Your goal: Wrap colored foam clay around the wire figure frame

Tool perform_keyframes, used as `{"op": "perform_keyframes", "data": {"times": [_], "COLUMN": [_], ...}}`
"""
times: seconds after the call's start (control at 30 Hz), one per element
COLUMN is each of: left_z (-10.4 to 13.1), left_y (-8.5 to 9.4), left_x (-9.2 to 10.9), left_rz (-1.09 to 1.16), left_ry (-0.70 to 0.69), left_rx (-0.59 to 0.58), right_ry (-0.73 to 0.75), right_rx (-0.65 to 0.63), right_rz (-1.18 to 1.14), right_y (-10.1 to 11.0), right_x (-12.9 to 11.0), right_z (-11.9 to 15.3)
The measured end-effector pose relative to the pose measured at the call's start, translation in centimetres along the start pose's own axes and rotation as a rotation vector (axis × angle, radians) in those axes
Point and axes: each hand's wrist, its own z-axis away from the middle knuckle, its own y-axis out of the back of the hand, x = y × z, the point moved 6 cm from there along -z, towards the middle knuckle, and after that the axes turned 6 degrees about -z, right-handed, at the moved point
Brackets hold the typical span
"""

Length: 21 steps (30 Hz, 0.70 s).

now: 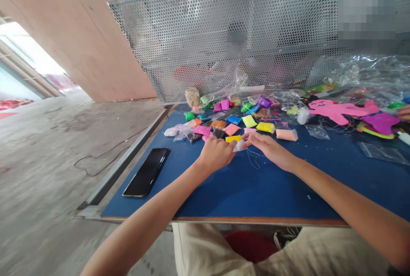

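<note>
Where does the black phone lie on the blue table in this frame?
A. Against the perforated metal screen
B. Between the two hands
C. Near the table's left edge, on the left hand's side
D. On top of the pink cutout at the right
C: the phone lies flat near the left edge of the table, apart from the left hand and clear of the coloured packets.

Blue table point(256, 190): phone point(146, 172) near left edge, clay packets point(233, 126) + foam cutouts point(339, 110) at back.
</note>
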Motion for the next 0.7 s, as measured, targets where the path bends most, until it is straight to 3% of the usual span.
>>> {"op": "perform_keyframes", "data": {"times": [0.17,0.27,0.4,0.47,0.7], "left_z": [-0.1,-0.3,-0.6,-0.5,-0.4], "left_y": [-0.3,-0.7,-2.1,-2.7,-4.3], "left_x": [0.0,-0.3,0.3,0.8,0.8], "left_rz": [0.113,0.436,1.222,1.448,1.554], "left_ry": [-0.024,0.005,0.036,0.036,0.148], "left_rx": [0.069,0.072,-0.155,-0.282,-0.357], "right_ry": [0.047,0.067,0.069,0.092,0.208], "right_rx": [0.014,0.052,0.155,0.205,0.024], "right_rz": [0.012,-0.054,-0.190,-0.172,0.205], "right_y": [-0.4,0.0,1.3,2.0,0.9], "right_x": [-0.2,-0.3,-0.5,-0.8,-2.0], "right_z": [-0.2,-0.2,-0.2,-0.1,0.4]}}
